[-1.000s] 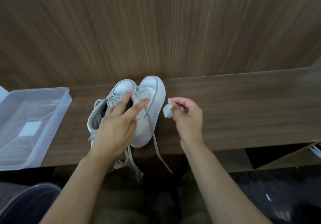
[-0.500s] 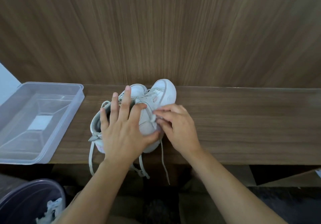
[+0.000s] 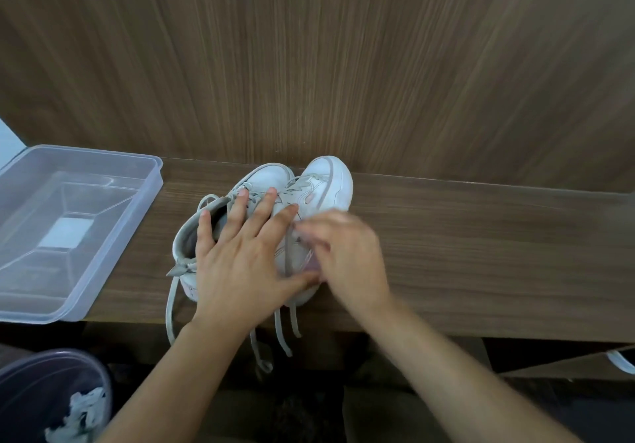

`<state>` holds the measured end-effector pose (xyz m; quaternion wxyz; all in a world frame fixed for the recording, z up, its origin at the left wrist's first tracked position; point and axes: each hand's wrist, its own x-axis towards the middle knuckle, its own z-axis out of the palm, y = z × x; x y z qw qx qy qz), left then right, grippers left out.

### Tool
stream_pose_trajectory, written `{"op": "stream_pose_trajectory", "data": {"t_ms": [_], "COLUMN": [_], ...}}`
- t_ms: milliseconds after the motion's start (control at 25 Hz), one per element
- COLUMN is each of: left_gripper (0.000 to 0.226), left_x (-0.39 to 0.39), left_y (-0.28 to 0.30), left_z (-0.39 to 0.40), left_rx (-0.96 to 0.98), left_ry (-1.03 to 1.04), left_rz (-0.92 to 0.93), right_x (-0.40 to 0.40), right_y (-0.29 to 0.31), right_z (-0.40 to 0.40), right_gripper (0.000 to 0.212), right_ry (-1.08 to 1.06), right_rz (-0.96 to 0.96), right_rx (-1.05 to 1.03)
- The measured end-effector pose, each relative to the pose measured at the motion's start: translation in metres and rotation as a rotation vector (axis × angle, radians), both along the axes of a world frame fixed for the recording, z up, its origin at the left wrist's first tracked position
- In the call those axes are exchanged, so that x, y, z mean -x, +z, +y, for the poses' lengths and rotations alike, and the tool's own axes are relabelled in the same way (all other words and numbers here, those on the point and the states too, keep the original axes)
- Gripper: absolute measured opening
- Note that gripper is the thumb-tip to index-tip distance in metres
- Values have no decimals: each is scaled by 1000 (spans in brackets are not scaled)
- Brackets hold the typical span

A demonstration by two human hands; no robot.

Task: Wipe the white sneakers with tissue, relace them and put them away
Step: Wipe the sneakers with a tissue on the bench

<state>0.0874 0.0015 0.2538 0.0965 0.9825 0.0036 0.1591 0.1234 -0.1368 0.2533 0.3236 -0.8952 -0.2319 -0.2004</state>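
Two white sneakers stand side by side on the wooden ledge (image 3: pixel 481 253), toes toward the wall: the left sneaker (image 3: pixel 271 176) and the right sneaker (image 3: pixel 335 181). My left hand (image 3: pixel 240 260) lies spread over both, fingers straight, pressing them down. My right hand (image 3: pixel 347 257) is blurred against the outer side of the right sneaker, its fingers curled round a small tissue wad that is almost wholly hidden. Loose grey laces (image 3: pixel 285 332) hang over the ledge's front edge.
A clear plastic box (image 3: pixel 151 181) sits open on the ledge's left end. Below it at the lower left is a dark bin (image 3: pixel 20 391) holding crumpled tissue (image 3: pixel 82 411). A wood-panel wall rises right behind the sneakers. Part of a white object (image 3: pixel 622 363) shows under the ledge at right.
My right hand brought the tissue wad from beside the shoe onto the right sneaker's side and is moving there. My left hand flattened over both sneakers. The view shifted left and down.
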Motion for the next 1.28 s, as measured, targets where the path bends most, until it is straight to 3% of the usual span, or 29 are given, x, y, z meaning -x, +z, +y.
{"op": "stream_pose_trajectory", "data": {"t_ms": [160, 280, 400, 600, 800, 920, 1080, 1280], "left_gripper": [99, 111, 111, 97, 115, 119, 116, 119], "left_x": [0, 0, -1, 0, 0, 0, -2, -1], "left_y": [-2, 2, 3, -1, 7, 10, 15, 14], "left_z": [5, 5, 5, 3, 7, 8, 13, 12], "left_rx": [-25, -35, -32, 4, -34, -44, -51, -93], "left_ry": [-51, -43, -32, -51, -60, -79, -108, -101], "left_rz": [61, 99, 101, 44, 150, 225, 275, 266], "right_x": [27, -22, -33, 47, -3, 16, 72, 27], "right_y": [-15, -4, 8, -15, -8, -6, -23, -16], "right_z": [-8, -3, 7, 0, 0, 5, 20, 20], "right_gripper": [13, 12, 13, 14, 10, 9, 12, 8], "right_ry": [190, -20, -167, 46, -236, -270, -314, -559], "right_rz": [-56, 38, 184, 29, 202, 297, 282, 402], "right_rx": [-85, -80, -109, -64, -209, -278, -281, -450]}}
